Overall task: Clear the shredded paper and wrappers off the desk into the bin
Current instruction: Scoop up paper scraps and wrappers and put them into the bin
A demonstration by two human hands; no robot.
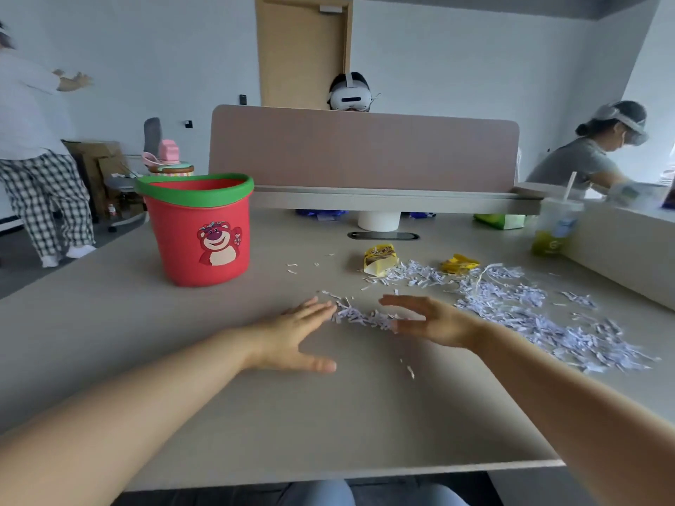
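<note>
While both hands are lying open and gripping nothing, the person is corralling a small clump of shredded paper between them. The left hand is resting flat on the desk, fingers spread and thumb pointing right, its fingertips touching the clump's left end. The right hand is standing on edge with the palm facing left, cupped against the clump's right end. Both forearms are reaching forward from the near edge of the desk, bare and angling inward.

Judging by this, the step in hand is gathering, not yet lifting: the next move is calling for the palms to close together under the clump and carry it to the red bin, which is standing upright, well apart to the far left.

Most of the work appears to be waiting. A much larger spread of shreds is lying to the right, and two yellow wrappers are sitting at its far edge, one just beside the other.
</note>
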